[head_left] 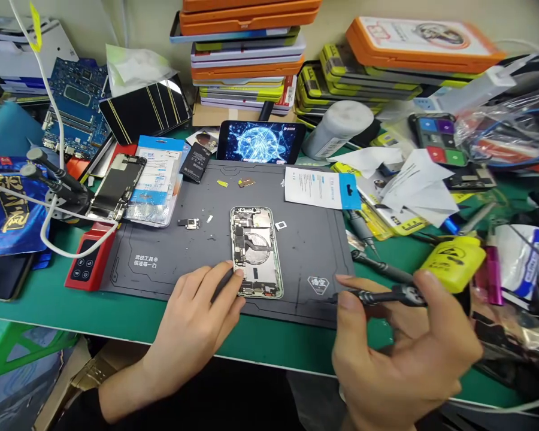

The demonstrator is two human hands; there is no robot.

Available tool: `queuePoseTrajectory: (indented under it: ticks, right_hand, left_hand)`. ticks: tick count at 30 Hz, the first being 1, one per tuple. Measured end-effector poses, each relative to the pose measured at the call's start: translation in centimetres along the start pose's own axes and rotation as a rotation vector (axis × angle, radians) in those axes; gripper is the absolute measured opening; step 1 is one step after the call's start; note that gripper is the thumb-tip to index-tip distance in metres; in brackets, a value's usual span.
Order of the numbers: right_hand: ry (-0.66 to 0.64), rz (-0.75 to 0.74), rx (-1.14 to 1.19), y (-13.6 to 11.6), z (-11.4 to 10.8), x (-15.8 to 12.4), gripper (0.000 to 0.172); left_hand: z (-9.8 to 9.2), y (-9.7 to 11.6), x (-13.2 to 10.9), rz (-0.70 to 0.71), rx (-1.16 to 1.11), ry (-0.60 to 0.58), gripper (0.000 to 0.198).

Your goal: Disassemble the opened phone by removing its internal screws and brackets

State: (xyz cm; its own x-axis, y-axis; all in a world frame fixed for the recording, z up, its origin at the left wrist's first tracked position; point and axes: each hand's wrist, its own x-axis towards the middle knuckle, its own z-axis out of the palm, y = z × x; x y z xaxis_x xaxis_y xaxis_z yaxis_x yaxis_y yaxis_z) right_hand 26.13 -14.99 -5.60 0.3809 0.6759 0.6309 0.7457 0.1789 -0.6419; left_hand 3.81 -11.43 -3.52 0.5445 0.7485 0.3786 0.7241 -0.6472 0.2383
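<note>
An opened phone housing [269, 239] lies on the dark grey work mat [161, 275], its circuit board and round coil exposed. My left hand [200, 317] is closed over a dark, slim object [222, 285] whose ends I cannot make out. Its fingertips touch the housing's lower left edge. Off to the right, my right hand [399, 353] grips a black screwdriver [381, 296] between thumb and fingers, its shaft pointing left above the mat. Small loose parts, among them a metal-and-black piece [189, 224] and a SIM tray-like frame [281, 225], lie beside the housing.
Behind the mat, a lit phone [260, 142] leans below stacked tool boxes [247, 66]. A battery [196, 161] and a detached screen [117, 185] lie left, near a red device [90, 257]. A yellow bottle [453, 263] and papers [420, 185] crowd the right.
</note>
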Motion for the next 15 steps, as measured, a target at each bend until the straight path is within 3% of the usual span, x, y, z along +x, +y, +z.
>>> queuePoseTrajectory:
  ticks: [4,5,8,11,15]
  right_hand:
    - [0.054,0.145,0.219,-1.9,0.9,0.4,0.072]
    - [0.01,0.184,0.306,-2.8,1.5,0.5,0.068]
    - [-0.266,0.206,0.467,-5.0,3.3,0.7,0.043]
    - [-0.562,0.065,0.485,-6.3,4.5,1.2,0.032]
    - [-0.7,-0.025,0.44,-6.9,5.0,2.1,0.034]
  left_hand:
    - [0.1,0.0,-0.1,-0.017,-0.008,-0.001,0.031]
    - [0.1,0.0,-0.1,-0.024,-0.009,-0.002,0.032]
    - [0.3,-0.1,-0.2,-0.031,-0.012,-0.003,0.03]
    - [0.3,-0.2,-0.3,-0.031,-0.02,0.006,0.019]
    - [0.4,-0.3,-0.4,-0.022,-0.022,0.031,0.018]
